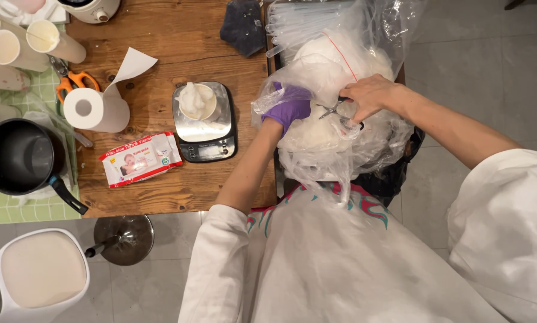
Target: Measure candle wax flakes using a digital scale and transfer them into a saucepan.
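My left hand [289,107], in a purple glove, grips the crumpled clear plastic bag [334,72] that holds a white lumpy mass [316,128]. My right hand [370,96], bare, holds small metal scissors [334,109] whose blades sit at the plastic between both hands. The bag rests at the right end of the wooden table [179,48], above my lap. To the left, a digital scale [211,140] carries a small cup with white flakes [195,100].
A paper towel roll [92,109], a pack of wet wipes [140,158], orange-handled scissors [71,79], several paper cups [47,37], a black saucepan [20,157] and a dark cloth [243,27] lie on the table. A white stool [41,275] stands on the floor.
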